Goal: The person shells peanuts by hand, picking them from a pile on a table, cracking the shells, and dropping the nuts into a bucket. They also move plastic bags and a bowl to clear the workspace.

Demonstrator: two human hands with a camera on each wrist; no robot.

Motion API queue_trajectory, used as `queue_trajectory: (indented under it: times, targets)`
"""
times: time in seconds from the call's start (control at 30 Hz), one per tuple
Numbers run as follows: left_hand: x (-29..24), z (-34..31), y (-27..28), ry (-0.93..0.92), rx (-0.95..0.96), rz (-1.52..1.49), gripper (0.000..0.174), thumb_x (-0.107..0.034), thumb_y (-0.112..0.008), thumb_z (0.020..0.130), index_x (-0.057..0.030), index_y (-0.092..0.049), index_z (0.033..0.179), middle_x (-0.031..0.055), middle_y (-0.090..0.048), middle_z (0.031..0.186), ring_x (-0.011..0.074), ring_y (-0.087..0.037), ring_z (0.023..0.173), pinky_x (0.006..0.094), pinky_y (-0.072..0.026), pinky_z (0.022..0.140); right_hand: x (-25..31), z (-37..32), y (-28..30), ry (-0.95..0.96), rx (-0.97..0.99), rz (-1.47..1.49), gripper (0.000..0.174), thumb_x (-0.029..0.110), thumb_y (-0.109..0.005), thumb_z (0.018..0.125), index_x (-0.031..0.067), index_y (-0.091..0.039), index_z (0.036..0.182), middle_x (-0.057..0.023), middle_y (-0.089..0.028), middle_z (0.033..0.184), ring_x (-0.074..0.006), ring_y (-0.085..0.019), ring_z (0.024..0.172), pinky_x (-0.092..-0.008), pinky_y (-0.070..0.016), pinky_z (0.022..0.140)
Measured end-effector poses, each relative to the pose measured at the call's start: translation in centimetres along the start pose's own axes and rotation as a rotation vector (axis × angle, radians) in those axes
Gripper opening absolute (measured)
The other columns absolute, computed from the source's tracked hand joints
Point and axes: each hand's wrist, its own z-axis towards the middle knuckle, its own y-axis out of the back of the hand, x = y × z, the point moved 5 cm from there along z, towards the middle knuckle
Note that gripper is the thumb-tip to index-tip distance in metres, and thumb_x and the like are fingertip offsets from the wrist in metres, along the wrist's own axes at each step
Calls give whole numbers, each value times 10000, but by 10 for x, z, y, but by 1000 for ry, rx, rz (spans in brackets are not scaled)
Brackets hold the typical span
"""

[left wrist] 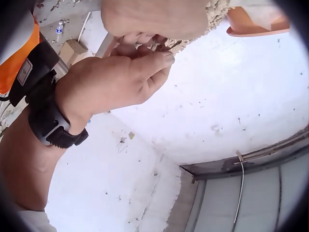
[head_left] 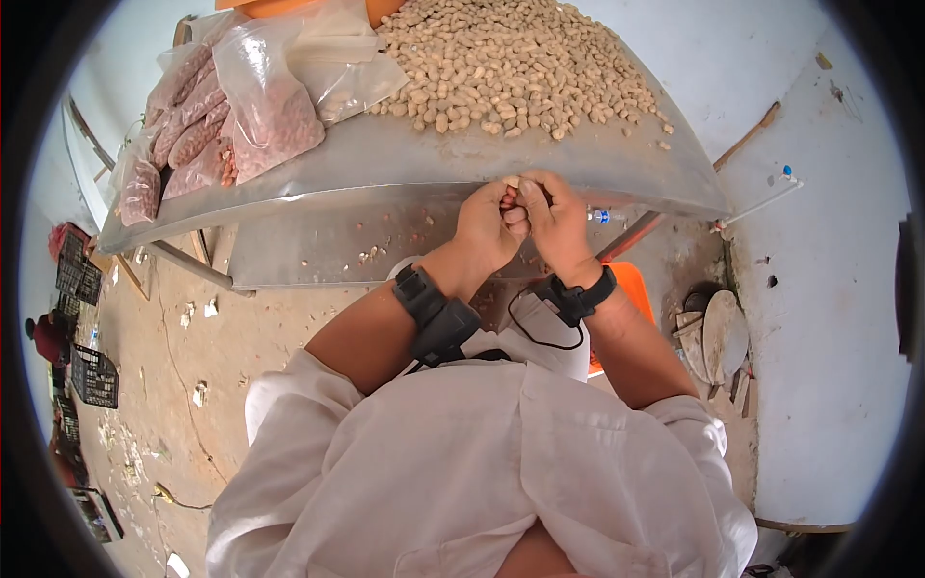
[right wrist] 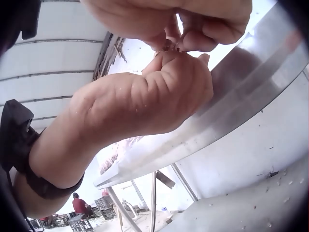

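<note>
Both hands meet just above the front edge of the metal table (head_left: 385, 154). The left hand (head_left: 487, 229) has its fingers curled around several red-skinned peanut kernels (head_left: 508, 199). Held between the two hands' fingertips is a pale peanut shell (head_left: 512, 180). The right hand (head_left: 561, 223) pinches it with thumb and index finger. In the left wrist view the right hand (left wrist: 116, 79) faces the left hand (left wrist: 154, 19), fingertips together. From the right wrist, the left hand (right wrist: 149, 99) partly hides the kernels. A big heap of unshelled peanuts (head_left: 511, 67) lies beyond the hands.
Clear plastic bags (head_left: 275, 116) of red kernels stand on the table's left side. Bits of shell and kernels lie on the lower shelf (head_left: 337, 236). An orange container (head_left: 631, 294) is under the right forearm. Black crates (head_left: 94, 376) stand at far left.
</note>
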Motion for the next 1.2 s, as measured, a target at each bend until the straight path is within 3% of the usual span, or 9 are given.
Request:
queue_trajectory:
  times: [0.13, 0.3, 0.43, 0.53, 0.63, 0.8, 0.87, 1.07, 1.2]
  targets:
    - [5, -9, -3, 65, 19, 176, 154, -128, -449, 902, -61, -498, 772, -8, -439, 650, 74, -330, 484, 198, -277, 438, -11, -2, 8, -180, 24, 159, 125, 96, -555, 868, 22, -583, 966, -58, -635, 790, -97, -556, 698, -229, -441, 641]
    - [5, -21, -9, 85, 89, 294, 169, -158, -486, 908, -7, -538, 966, -18, -432, 649, 61, -330, 477, 200, -271, 438, -10, -13, 56, -148, -138, 280, 98, 76, -559, 866, 0, -590, 920, 15, -622, 782, -46, -500, 659, -205, -418, 590]
    - [-3, -21, 2, 67, 74, 252, 192, -189, -502, 909, -8, -547, 957, -21, -438, 652, 62, -340, 473, 207, -280, 439, -61, -43, 139, -132, -366, -93, 50, 73, -595, 814, 34, -623, 827, 11, -566, 666, -84, -443, 566, -248, -376, 522]
    - [1, -14, 13, 74, 38, 185, 179, -192, -512, 900, -19, -555, 911, -20, -451, 659, 66, -339, 473, 211, -284, 443, -82, -66, 184, -297, -407, -666, 121, 107, -631, 772, 35, -622, 869, -49, -540, 654, -175, -464, 555, -296, -395, 542]
    - [9, -10, 16, 77, -14, 152, 165, -192, -531, 886, -30, -555, 863, -14, -467, 666, 69, -343, 474, 209, -282, 442, -64, -57, 187, -48, -460, -898, 192, 134, -641, 754, 30, -612, 913, -105, -537, 696, -263, -496, 606, -347, -417, 585]
    - [15, -11, 12, 86, -24, 134, 142, -175, -552, 868, -41, -553, 821, -2, -484, 672, 68, -344, 475, 204, -283, 439, -21, 15, 128, 145, -210, -594, 225, 123, -635, 747, 34, -597, 950, -128, -569, 757, -289, -556, 707, -376, -441, 647]
    - [11, -13, 12, 85, -11, 156, 128, -162, -560, 861, -45, -554, 810, 0, -489, 675, 67, -346, 476, 199, -282, 434, -15, 46, 96, 126, -68, -535, 228, 155, -615, 762, 43, -603, 960, -143, -591, 790, -314, -567, 733, -384, -449, 660]
    - [-7, -22, 14, 57, -7, 205, 85, -125, -577, 846, -52, -559, 807, -1, -501, 681, 59, -352, 472, 189, -272, 415, -36, 99, 37, 46, 276, -799, 247, 223, -541, 793, 75, -621, 973, -170, -613, 842, -334, -584, 802, -421, -457, 708]
    - [-11, -25, 13, 49, -17, 203, 73, -119, -582, 844, -53, -566, 817, -9, -499, 674, 54, -355, 469, 186, -275, 413, -56, 107, 27, -32, 357, -847, 209, 182, -538, 768, 76, -630, 923, -173, -616, 823, -339, -585, 808, -430, -457, 711]
